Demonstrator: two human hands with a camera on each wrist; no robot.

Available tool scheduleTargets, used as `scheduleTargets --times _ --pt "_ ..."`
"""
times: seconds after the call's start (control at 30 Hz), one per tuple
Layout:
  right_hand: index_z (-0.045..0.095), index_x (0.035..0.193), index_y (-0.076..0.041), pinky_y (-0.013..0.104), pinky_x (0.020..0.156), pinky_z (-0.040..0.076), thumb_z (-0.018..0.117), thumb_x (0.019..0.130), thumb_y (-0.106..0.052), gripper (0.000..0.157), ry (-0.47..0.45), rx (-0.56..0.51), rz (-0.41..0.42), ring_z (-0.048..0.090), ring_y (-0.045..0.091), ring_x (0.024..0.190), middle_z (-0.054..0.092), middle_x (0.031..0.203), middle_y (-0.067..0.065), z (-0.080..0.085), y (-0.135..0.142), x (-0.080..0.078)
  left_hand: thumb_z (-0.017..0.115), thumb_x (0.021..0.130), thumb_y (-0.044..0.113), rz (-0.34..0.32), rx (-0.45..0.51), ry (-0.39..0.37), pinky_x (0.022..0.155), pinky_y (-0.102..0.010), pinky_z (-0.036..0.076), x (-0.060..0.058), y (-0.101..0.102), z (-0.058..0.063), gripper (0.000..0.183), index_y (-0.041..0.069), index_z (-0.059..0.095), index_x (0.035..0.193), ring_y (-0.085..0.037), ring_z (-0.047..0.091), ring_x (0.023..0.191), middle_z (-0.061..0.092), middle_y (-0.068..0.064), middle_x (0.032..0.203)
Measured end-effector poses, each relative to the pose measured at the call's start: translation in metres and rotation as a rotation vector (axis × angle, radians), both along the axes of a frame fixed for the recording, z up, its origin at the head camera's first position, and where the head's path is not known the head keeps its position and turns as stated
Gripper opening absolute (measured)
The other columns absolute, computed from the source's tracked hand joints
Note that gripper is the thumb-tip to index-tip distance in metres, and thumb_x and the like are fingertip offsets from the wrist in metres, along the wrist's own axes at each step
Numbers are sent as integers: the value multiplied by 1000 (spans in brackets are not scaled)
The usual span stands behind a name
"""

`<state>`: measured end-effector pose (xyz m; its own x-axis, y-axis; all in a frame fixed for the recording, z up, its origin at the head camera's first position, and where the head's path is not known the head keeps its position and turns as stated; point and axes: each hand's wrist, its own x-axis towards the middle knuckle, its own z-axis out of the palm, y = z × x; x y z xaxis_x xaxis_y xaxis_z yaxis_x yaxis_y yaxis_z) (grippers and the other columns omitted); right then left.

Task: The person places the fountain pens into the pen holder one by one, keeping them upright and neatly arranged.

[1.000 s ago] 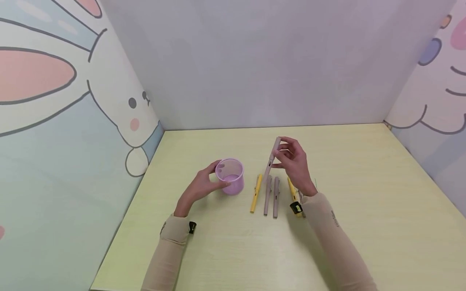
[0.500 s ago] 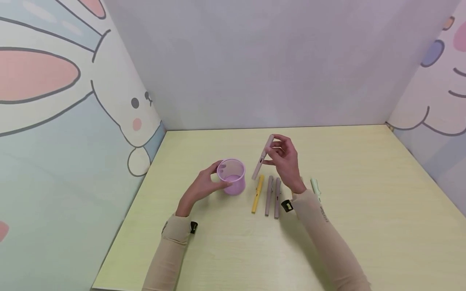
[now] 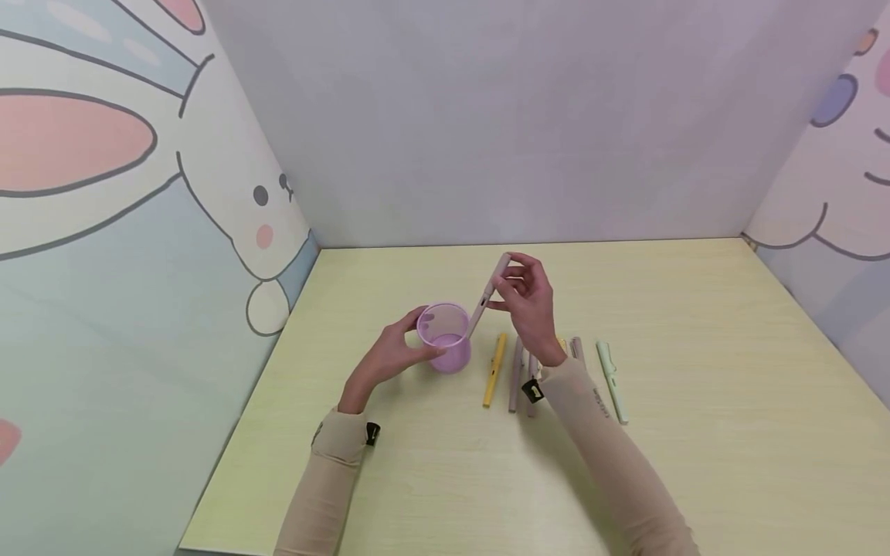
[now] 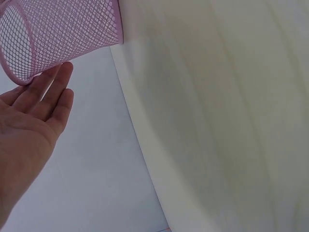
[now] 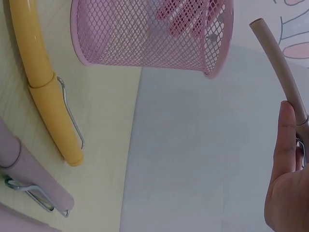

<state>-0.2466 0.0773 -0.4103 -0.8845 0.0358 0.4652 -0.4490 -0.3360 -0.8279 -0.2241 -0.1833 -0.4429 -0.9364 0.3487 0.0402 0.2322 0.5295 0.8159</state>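
Note:
My left hand [image 3: 389,357] holds a pink-purple mesh pen holder [image 3: 453,358] upright on the table, thumb on the near side and fingers round the far side. In the left wrist view, the fingertips lie against the mesh of the pen holder [image 4: 72,29]. A greyish-mauve clip pen [image 3: 480,310] is pinched in my right hand [image 3: 531,305], slanting down to the left. Its lower end overlaps the holder's right rim in the head view. The right wrist view has the end of the pen [image 5: 277,58] just off the rim of the pen holder [image 5: 140,36].
On the table [image 3: 431,479], right of the holder, lie a yellow pen [image 3: 494,372], mauve pens [image 3: 515,378] and a light green pen [image 3: 612,382]. My right wrist partly covers several of them. A grey wall [image 3: 487,131] rises behind the table; cartoon-printed panels [image 3: 229,193] flank it.
My right hand has moved left with the mauve pen, from above the lying pens to the holder's rim. The green pen is now uncovered. My left hand stays on the holder.

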Motion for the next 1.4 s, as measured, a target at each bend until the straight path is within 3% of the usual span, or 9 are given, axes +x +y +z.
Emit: scheduleTargets --times 0.53,0.93,1.2,1.4 --pt "44 140 8 35 68 62 60 99 10 44 -9 16 -25 62 14 91 56 110 9 -4 -17 -3 82 88 38 -12 17 -2 107 -62 40 2 3 3 80 17 46 156 -32 49 137 57 -5 147" --pt "46 141 6 36 70 62 62 99 9 45 -4 156 -54 60 21 96 55 114 21 -12 -28 -4 81 88 36 -17 24 0 108 -63 39 1 3 2 80 15 45 157 -33 48 139 57 -7 148" --pt "42 144 9 42 72 61 60 100 9 48 -5 212 -35 58 25 99 52 117 29 -17 -30 -3 81 88 35 -14 24 11 108 -63 39 0 3 0 79 15 46 156 -33 49 138 57 -8 147" --pt "42 141 14 45 73 61 59 99 13 46 -17 245 -21 58 25 98 52 114 31 -8 -30 4 81 88 36 -11 21 17 108 -62 40 1 2 0 79 14 46 156 -33 49 137 58 -7 146"
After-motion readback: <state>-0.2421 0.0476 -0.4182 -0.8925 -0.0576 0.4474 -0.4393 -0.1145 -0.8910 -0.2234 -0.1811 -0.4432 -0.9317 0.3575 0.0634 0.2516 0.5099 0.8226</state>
